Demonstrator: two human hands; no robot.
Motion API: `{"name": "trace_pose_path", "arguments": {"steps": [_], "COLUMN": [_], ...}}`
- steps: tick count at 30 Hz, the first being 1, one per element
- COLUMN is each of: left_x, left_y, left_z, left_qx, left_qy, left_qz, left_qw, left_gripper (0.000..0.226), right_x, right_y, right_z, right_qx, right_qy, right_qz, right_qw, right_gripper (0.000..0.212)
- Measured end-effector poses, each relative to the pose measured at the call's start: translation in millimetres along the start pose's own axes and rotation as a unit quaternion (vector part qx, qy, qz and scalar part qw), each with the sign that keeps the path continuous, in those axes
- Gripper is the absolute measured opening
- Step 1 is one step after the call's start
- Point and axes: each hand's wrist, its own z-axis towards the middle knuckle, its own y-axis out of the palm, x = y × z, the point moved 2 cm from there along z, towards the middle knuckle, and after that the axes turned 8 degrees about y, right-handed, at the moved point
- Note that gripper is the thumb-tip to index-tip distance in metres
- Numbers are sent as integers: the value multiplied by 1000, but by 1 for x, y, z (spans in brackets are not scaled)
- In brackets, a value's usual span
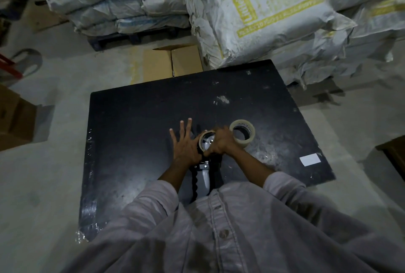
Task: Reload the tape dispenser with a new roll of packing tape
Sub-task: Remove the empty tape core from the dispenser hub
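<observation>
A tape dispenser (203, 176) with a grey and black handle lies on the black table (135, 123), its handle pointing toward me. On its spool sits a brown cardboard core (205, 139). My right hand (220, 143) is closed around that core from the right. Pressed against the dispenser's left side is my left hand (186, 143), its fingers spread and flat. A full roll of clear packing tape (242, 133) lies on the table just right of my right hand.
A white slip of paper (310, 159) lies near the table's right edge. Stacked white sacks (252, 14) stand beyond the table, with cardboard boxes (173, 62) on the floor behind it and another box (15, 117) at the left.
</observation>
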Motion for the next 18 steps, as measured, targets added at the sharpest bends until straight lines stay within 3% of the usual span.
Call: {"name": "trace_pose_path", "arguments": {"steps": [3,6,10,13,15,17,18], "left_x": [-4,-8,-6,-10,-12,-8,-5], "left_y": [0,1,-7,-20,-27,-33,-35], "left_z": [-2,-1,2,-1,-8,-11,-10], "left_qx": [5,4,-35,-32,-31,-17,-19], "left_qy": [8,13,-24,-21,-34,-121,-141], "left_qz": [-23,-75,-172,-235,-293,-407,-414], "left_qw": [1000,997,984,971,955,905,899], "left_gripper": [105,76,42,28,52,86,85], "right_x": [8,22,28,34,36,36,37], "right_y": [-2,-1,-8,-4,0,-1,-2], "right_z": [0,4,-14,-11,-10,-14,-15], "right_qx": [14,-9,-55,-26,5,10,17], "right_qy": [-12,-18,18,9,11,31,36], "right_qz": [63,145,317,334,301,295,291], "right_qw": [998,989,947,942,954,955,956], "right_gripper": [131,118,80,42,29,28,29]}}
